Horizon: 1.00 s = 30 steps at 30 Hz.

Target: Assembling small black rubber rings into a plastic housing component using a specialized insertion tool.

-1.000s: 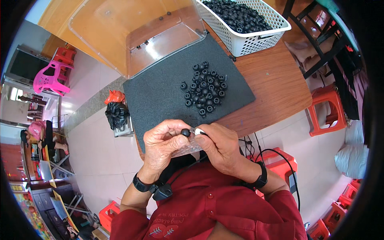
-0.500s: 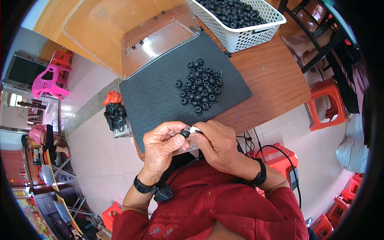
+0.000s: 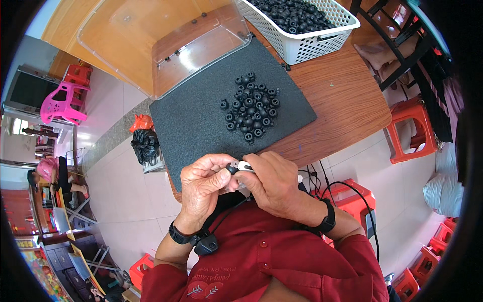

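Just beyond the table's near edge, my left hand [image 3: 200,185] pinches a small round black rubber piece [image 3: 232,169] between thumb and fingertips. My right hand [image 3: 275,182] is closed around a small white-handled tool [image 3: 245,166], whose tip meets the black piece. Most of the tool lies hidden in my palm, so its exact kind does not show. Past my hands, a loose pile of similar black rubber pieces [image 3: 249,119], round with a hole or ring at one end, rests on a dark grey mat [image 3: 193,118].
A clear plastic bin [image 3: 204,64] lies at the mat's far edge with a few black pieces in it. Beside it stands a white perforated basket [image 3: 302,53] full of black pieces. Red stools [image 3: 413,131] stand right of the wooden table [image 3: 347,105]. Black cables [image 3: 359,194] hang below.
More of the white tool shows between my hands, and its tip has shifted slightly against the black piece. My hands stay in nearly the same place; the pile looks unchanged.
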Each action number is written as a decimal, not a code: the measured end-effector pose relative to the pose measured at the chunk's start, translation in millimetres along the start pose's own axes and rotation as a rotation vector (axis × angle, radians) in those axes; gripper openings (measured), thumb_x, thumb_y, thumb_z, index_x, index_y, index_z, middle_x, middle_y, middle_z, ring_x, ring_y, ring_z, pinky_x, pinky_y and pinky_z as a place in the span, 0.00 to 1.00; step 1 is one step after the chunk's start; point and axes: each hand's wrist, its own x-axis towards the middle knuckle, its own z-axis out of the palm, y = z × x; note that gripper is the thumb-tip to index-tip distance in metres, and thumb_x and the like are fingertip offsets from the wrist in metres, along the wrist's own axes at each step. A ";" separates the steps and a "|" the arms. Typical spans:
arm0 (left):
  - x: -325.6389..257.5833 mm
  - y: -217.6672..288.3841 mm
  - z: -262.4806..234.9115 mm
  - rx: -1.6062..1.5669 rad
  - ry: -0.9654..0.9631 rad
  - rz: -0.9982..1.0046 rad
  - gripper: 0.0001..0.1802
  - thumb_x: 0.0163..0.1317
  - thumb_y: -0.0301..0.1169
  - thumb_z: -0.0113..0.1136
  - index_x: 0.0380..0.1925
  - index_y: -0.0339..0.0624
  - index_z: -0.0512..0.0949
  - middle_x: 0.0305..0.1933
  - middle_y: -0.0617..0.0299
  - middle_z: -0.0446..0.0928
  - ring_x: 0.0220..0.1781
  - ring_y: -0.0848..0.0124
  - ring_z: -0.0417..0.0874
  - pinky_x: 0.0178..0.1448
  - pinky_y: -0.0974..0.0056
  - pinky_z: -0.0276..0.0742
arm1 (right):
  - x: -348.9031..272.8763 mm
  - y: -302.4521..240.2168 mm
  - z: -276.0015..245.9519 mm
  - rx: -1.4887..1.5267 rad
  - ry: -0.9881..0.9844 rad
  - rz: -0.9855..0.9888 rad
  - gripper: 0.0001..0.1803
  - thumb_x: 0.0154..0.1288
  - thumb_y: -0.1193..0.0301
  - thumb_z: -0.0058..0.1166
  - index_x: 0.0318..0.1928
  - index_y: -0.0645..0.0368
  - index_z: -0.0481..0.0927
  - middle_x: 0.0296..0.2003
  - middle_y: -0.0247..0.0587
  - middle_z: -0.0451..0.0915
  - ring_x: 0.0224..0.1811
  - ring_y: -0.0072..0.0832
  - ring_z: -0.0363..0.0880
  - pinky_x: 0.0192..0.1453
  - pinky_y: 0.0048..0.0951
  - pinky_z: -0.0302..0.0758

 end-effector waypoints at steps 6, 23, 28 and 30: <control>-2.3 0.4 1.1 0.009 -0.003 0.026 0.15 0.61 0.25 0.70 0.46 0.28 0.82 0.40 0.51 0.85 0.30 0.71 0.83 0.37 0.69 0.83 | 0.4 0.0 0.0 -0.108 0.038 -0.084 0.17 0.65 0.58 0.63 0.35 0.61 0.76 0.22 0.39 0.68 0.22 0.35 0.70 0.24 0.35 0.67; -3.7 0.1 11.1 -0.022 0.061 -0.029 0.15 0.63 0.26 0.68 0.45 0.27 0.82 0.38 0.51 0.84 0.28 0.70 0.82 0.35 0.68 0.80 | -2.0 5.8 3.3 -0.134 0.056 -0.161 0.14 0.63 0.65 0.64 0.35 0.63 0.77 0.21 0.38 0.68 0.21 0.34 0.70 0.22 0.34 0.67; -0.3 -2.3 9.4 -0.029 0.037 0.022 0.13 0.64 0.26 0.67 0.45 0.27 0.83 0.38 0.52 0.84 0.31 0.70 0.83 0.37 0.67 0.81 | -5.8 11.2 6.0 -0.006 0.065 -0.040 0.14 0.64 0.64 0.65 0.36 0.62 0.78 0.22 0.40 0.70 0.21 0.37 0.71 0.23 0.37 0.67; 0.4 -2.7 8.0 -0.027 0.023 0.030 0.12 0.64 0.25 0.67 0.45 0.28 0.83 0.38 0.52 0.84 0.32 0.70 0.83 0.38 0.67 0.81 | -6.2 13.2 5.0 -0.023 0.081 -0.016 0.14 0.64 0.63 0.65 0.37 0.62 0.79 0.22 0.40 0.71 0.21 0.38 0.71 0.24 0.38 0.67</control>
